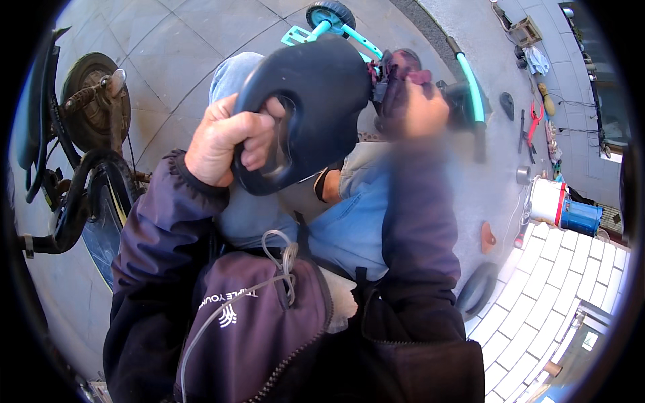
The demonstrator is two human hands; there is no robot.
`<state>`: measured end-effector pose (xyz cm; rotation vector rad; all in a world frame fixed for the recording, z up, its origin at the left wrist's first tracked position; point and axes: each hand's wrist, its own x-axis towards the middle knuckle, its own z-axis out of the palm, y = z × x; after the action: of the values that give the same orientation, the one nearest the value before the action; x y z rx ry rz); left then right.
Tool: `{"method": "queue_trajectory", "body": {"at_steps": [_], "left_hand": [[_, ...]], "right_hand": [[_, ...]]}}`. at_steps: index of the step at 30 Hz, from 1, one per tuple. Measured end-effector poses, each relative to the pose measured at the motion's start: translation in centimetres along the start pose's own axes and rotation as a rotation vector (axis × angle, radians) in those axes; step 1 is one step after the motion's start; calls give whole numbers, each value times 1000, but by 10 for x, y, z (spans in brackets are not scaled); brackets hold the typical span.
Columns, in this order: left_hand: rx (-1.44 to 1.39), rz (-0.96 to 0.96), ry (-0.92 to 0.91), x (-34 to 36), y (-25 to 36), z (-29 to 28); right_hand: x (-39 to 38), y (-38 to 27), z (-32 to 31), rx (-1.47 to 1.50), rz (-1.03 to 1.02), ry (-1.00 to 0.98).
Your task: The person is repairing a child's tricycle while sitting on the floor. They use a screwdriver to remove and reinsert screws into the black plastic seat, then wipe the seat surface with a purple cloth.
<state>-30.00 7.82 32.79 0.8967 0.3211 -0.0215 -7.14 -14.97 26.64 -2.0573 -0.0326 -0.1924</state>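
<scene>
Left grip [232, 141]: fingers clenched through the handle loop of a black plastic piece [326, 101], broad and smooth. The piece is held raised over the lap, tilted, between the two hands. Right grip [424, 111]: blurred; dark maroon cloth [403, 70] is touched at the far right edge of the piece. Whether the cloth is grasped cannot be told.

Just beyond, a turquoise frame [366, 44] with a small wheel [330, 15] is partly hidden by the piece. To the right, a turquoise bar [471, 87] with dark ends is seen. Jeans [356, 221] are worn below.

Far left, a dark bike [87, 191] is stood on the tiled floor [168, 40]. Far right, a red-handled tool [535, 124], a brown piece [488, 238], a dark ring [478, 291], and white [545, 200] and blue buckets [580, 217] are scattered.
</scene>
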Motion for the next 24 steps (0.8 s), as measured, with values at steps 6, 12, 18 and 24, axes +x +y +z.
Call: {"method": "queue_trajectory", "body": {"at_steps": [6, 12, 18, 24], "left_hand": [[-51, 115, 45, 4, 14, -24], [-226, 152, 18, -11, 18, -52], [-521, 167, 78, -44, 6, -97], [-489, 148, 141, -46, 5, -106]], "right_hand": [[13, 13, 11, 333, 5, -40], [8, -13, 32, 605, 225, -117], [12, -34, 55, 616, 169, -318], [1, -52, 87, 643, 123, -477]]}}
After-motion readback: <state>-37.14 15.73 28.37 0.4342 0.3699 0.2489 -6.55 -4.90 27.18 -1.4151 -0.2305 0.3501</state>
